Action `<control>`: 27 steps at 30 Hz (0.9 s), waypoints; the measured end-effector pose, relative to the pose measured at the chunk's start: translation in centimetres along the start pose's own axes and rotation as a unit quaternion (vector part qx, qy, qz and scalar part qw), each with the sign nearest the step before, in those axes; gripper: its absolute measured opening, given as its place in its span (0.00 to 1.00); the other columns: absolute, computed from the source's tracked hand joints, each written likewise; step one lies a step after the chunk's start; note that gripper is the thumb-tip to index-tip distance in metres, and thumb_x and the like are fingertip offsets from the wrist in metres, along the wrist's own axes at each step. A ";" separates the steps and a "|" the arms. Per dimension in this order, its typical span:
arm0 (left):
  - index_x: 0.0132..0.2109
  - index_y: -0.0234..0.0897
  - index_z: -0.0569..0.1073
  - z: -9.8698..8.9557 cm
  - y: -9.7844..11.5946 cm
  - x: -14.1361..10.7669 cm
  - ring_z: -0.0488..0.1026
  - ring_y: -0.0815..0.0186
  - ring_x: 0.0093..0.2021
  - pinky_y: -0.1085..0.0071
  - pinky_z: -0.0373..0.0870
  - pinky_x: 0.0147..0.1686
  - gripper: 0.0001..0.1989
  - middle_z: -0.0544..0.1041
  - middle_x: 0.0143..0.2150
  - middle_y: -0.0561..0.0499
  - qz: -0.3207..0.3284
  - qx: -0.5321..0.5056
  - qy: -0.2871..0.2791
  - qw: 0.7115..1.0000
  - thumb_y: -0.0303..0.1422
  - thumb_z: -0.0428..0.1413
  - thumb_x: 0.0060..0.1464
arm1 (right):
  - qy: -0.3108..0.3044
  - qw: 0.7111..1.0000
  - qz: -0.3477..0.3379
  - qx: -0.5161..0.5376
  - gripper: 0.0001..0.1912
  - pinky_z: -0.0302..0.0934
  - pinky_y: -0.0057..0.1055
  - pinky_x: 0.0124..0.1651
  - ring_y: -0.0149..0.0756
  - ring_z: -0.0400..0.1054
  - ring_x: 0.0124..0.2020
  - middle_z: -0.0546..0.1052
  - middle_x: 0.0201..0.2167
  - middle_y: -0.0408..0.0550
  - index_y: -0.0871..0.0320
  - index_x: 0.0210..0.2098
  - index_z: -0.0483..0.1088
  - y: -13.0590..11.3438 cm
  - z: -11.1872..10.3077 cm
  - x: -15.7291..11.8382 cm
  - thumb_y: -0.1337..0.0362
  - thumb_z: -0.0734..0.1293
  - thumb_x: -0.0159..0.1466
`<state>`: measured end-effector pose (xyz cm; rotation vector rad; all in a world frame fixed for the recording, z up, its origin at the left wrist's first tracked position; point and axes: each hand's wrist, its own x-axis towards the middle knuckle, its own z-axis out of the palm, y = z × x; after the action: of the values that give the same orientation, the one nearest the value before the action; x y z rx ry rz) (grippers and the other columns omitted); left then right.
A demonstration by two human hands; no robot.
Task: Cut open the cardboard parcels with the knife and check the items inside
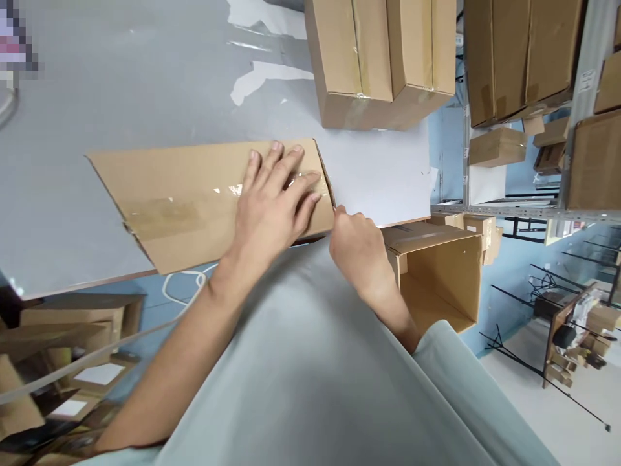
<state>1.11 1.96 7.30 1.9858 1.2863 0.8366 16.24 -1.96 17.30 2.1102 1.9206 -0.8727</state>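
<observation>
A long cardboard box [189, 188] lies on the grey table near its front edge, with clear tape running along its top. My left hand [269, 204] rests on the right part of that top, fingers stretched and spread over the shiny tape. At the box's right end, my right hand [358, 249] is closed in a fist, its knuckles by the end edge. What those fingers hold, if anything, is hidden from this angle.
Taped cardboard boxes [359, 107] stand at the table's back right. An open carton [439, 285] sits below the right edge. Cartons [72, 323] and a white cable [182, 291] are at lower left. Shelving [533, 211] with boxes rises on the right.
</observation>
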 end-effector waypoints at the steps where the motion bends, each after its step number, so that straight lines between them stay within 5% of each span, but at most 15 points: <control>1: 0.59 0.51 0.80 0.1 0.0 -0.1 0.58 0.41 0.85 0.29 0.41 0.86 0.14 0.72 0.79 0.52 0.001 -0.002 -0.003 1.000 0.46 0.58 0.74 | -0.013 0.999 0.027 -0.022 0.21 0.75 0.44 0.50 0.54 0.84 0.48 0.86 0.44 0.65 0.64 0.62 0.74 -0.1 0.1 -0.6 0.75 0.55 0.78; 6: 0.61 0.55 0.80 0.3 -0.3 -0.5 0.55 0.49 0.86 0.37 0.41 0.88 0.15 0.72 0.79 0.56 0.000 -0.001 -0.012 1.000 0.46 0.54 0.76 | -0.033 0.997 0.055 -0.039 0.17 0.72 0.40 0.51 0.53 0.84 0.48 0.88 0.46 0.62 0.61 0.59 0.76 -0.1 -1.0 -1.9 0.72 0.58 0.79; 10: 0.65 0.51 0.79 -0.5 -1.1 -0.8 0.61 0.47 0.84 0.35 0.50 0.85 0.18 0.72 0.79 0.49 0.011 0.039 0.033 0.999 0.45 0.55 0.76 | 0.062 0.994 0.059 0.070 0.15 0.70 0.39 0.51 0.50 0.84 0.46 0.89 0.47 0.56 0.54 0.60 0.76 3.0 -1.1 -3.0 0.62 0.60 0.82; 13: 0.69 0.47 0.77 -1.8 -1.7 -1.4 0.63 0.45 0.83 0.34 0.56 0.83 0.20 0.72 0.79 0.43 -0.007 0.070 0.070 0.995 0.43 0.55 0.76 | 0.142 0.967 0.087 0.195 0.18 0.71 0.38 0.47 0.45 0.82 0.36 0.89 0.44 0.56 0.55 0.47 0.77 7.6 2.0 -0.6 0.48 0.64 0.79; 16: 0.71 0.46 0.76 -3.4 -2.3 -2.1 0.63 0.44 0.83 0.36 0.59 0.82 0.22 0.71 0.80 0.40 -0.011 0.085 0.077 0.993 0.39 0.56 0.75 | 0.109 0.903 0.139 0.390 0.21 0.70 0.35 0.37 0.39 0.75 0.26 0.87 0.36 0.59 0.55 0.38 0.70 10.6 7.3 5.8 0.45 0.63 0.77; 18: 0.71 0.45 0.77 -4.5 -2.8 -2.6 0.64 0.45 0.82 0.37 0.61 0.82 0.22 0.71 0.80 0.39 -0.003 0.083 0.081 0.993 0.37 0.57 0.75 | 0.108 0.849 0.180 0.485 0.22 0.71 0.35 0.37 0.41 0.77 0.30 0.85 0.30 0.57 0.53 0.35 0.67 10.3 10.8 10.0 0.43 0.66 0.74; 21: 0.70 0.42 0.78 -6.4 -3.8 -3.7 0.66 0.45 0.81 0.38 0.64 0.81 0.21 0.72 0.79 0.38 0.015 0.067 0.106 0.992 0.39 0.58 0.76 | 0.093 0.841 0.159 0.509 0.22 0.72 0.34 0.39 0.42 0.79 0.36 0.84 0.30 0.54 0.53 0.35 0.68 7.9 14.3 13.4 0.41 0.70 0.70; 27: 0.69 0.44 0.80 -11.5 -6.6 -7.4 0.66 0.47 0.81 0.39 0.66 0.79 0.19 0.73 0.78 0.40 -0.006 0.048 0.169 0.984 0.40 0.55 0.78 | 0.088 0.841 0.123 0.520 0.26 0.70 0.32 0.41 0.36 0.74 0.34 0.83 0.32 0.46 0.55 0.38 0.72 4.0 15.3 14.5 0.38 0.73 0.65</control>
<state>-13.82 -0.90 7.82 1.9645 1.5509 1.1640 15.42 2.41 -3.72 2.9586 1.2349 -2.0321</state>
